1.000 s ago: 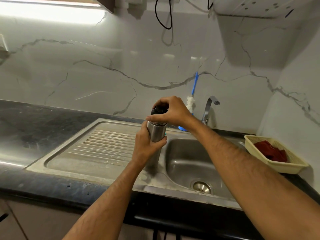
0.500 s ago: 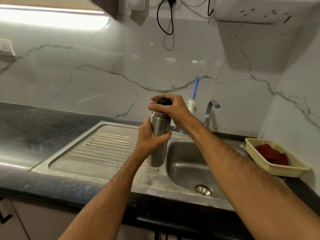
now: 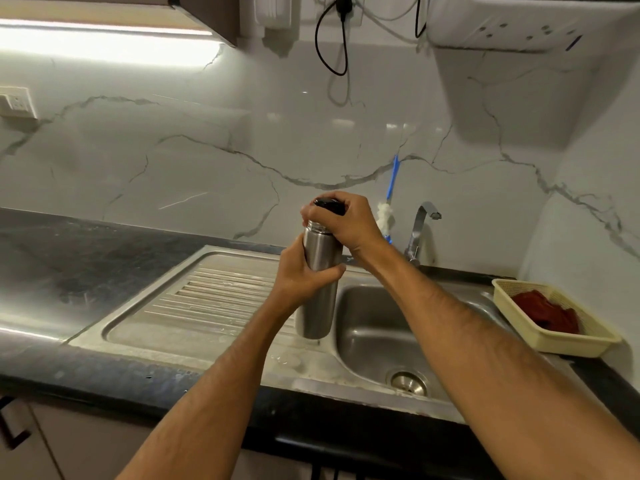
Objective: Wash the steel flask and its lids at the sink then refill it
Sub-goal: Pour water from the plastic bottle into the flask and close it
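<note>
Left hand [image 3: 304, 271] grips the upright steel flask [image 3: 320, 289] at mid-body. Right hand [image 3: 346, 223] clasps its black lid [image 3: 329, 205], above the sink [image 3: 374, 327].

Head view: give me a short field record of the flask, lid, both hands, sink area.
flask: steel flask upright, held above the seam between drainboard and sink basin
lid: black lid on the flask's top
left hand: left hand grips the flask body
right hand: right hand grips the lid from above
tap: tap behind the basin, no water seen
brush: blue-handled brush against the wall
basket: cream basket with red cloth, right of the basin
</note>
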